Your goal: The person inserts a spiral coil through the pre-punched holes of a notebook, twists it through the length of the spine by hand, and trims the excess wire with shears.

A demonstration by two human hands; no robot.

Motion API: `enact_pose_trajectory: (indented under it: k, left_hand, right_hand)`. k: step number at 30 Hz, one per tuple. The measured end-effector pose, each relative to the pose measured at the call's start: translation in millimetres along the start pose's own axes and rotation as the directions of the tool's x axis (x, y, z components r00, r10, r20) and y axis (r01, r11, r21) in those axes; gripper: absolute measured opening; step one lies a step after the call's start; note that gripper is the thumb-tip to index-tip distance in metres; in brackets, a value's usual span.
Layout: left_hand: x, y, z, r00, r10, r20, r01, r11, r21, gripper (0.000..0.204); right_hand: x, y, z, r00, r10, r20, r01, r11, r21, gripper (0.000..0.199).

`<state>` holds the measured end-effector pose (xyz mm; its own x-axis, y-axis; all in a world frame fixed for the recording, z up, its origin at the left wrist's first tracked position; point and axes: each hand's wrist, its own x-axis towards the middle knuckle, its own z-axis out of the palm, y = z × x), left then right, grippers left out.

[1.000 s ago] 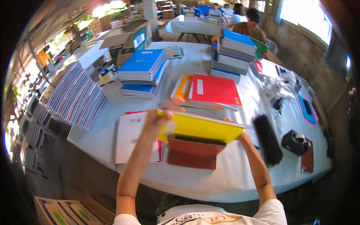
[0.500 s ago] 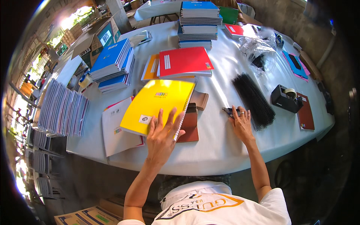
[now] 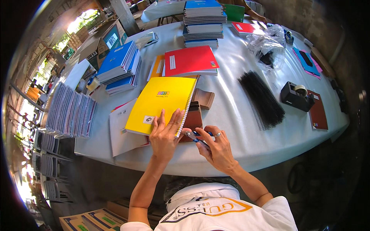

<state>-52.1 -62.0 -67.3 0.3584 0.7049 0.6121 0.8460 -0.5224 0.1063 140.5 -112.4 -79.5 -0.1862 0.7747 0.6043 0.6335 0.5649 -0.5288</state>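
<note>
- Yellow notebook (image 3: 162,98): on the table (image 3: 229,102), left of centre, toward the near edge. Coil side faces right; it overlaps a brown block (image 3: 194,115) and a white notebook (image 3: 125,127).
- Left hand (image 3: 162,138): on the yellow notebook's near right corner, fingers slightly apart, tips on the cover just left of the coil. Thumb by the coil; can't tell if it clamps.
- Right hand (image 3: 219,150): fingers clamped on pliers (image 3: 192,136), just right of the notebook. Nose at the coil's near end; contact unclear.
- Clear plastic bag (image 3: 275,42): toward the table's far right corner, dark item (image 3: 266,58) inside, too hazy to identify.
- Tape dispenser (image 3: 291,98): near the right edge, tape roll (image 3: 300,91) in it. Black coil bundle (image 3: 262,100) to its left.
- Cardboard box (image 3: 101,49): by the table's far left edge, contents hidden.
- Carton (image 3: 83,223): below the near left corner, contents hidden.
</note>
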Motion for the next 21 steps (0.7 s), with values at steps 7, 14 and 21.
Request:
enact_pose_trajectory:
  k: [7, 14, 21]
  left_hand:
    - [1.5, 5.0, -0.1, 0.999, -0.016, -0.033, 0.015, 1.000, -0.006, 0.064]
    - [-1.6, 3.0, -4.0, 0.998, 0.019, -0.056, -0.017, 0.999, 0.029, 0.063]
    - [36.9, -134.0, -77.6, 0.840, -0.509, -0.189, 0.365, 0.787, -0.497, 0.055]
  right_hand:
    - [4.7, 0.0, -3.7, 0.996, -0.080, 0.039, 0.081, 0.996, -0.026, 0.040]
    - [28.9, 30.2, -13.1, 0.463, 0.197, 0.864, -0.851, 0.371, 0.371, 0.026]
    - [58.4, 78.5, -29.1, 0.949, 0.263, 0.176, -0.271, 0.962, 0.021, 0.025]
